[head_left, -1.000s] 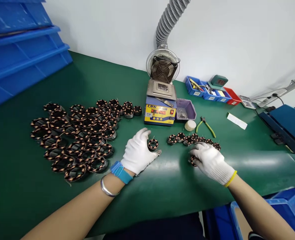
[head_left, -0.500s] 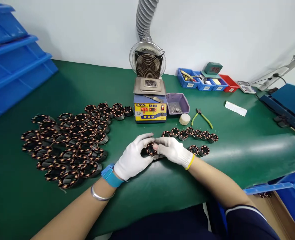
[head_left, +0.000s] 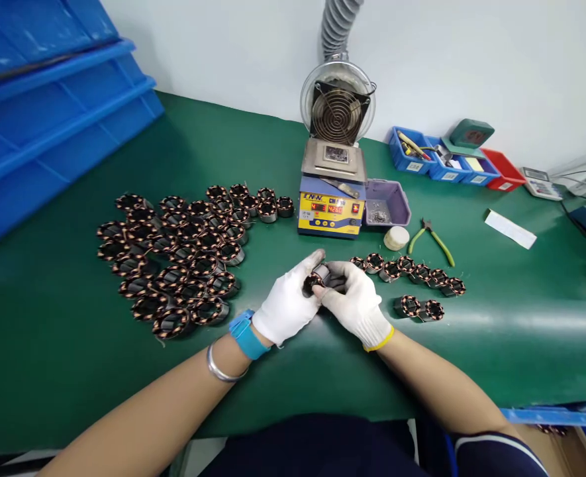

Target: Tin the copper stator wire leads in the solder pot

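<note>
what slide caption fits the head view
Gloved hands hold a copper-wound ring at a green table, with similar rings on either side.

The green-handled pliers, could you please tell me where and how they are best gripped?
Probably by both green handles, coming from the near side and above, over the row of copper-wound stators: the pliers lie flat, handles nearest and splayed, metal head pointing away.

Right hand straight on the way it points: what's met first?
Beyond the copper-wound ring it holds, the right hand would likely meet the left hand first; exact depth is unclear.
</note>
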